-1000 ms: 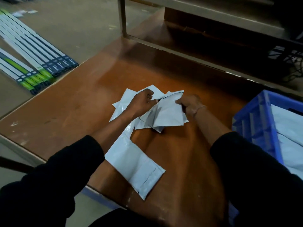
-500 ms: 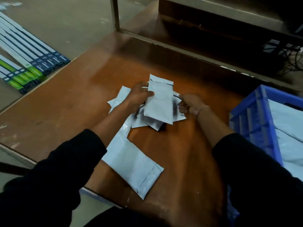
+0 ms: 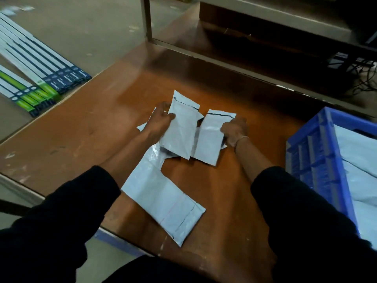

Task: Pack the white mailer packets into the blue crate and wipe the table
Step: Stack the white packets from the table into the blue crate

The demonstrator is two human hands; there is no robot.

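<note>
Two Packets Lifted, Crate Waiting

Two flat white plastic mailer packets were up off the brown wooden bench, one per hand. The left hand (image 3: 161, 119) pinched the taller packet (image 3: 181, 129) by its left edge; the right hand (image 3: 234, 129) gripped the second packet (image 3: 212, 137) by its right edge. Both wrists were bent, forearms reaching in from black sleeves. More packets lay beneath them mid-bench, and a long white mailer (image 3: 163, 199) sat toward the near edge. Packing was under way, I judged; next the pair should swing right into the blue slatted plastic crate (image 3: 314, 160) at the bench's right edge.
</note>
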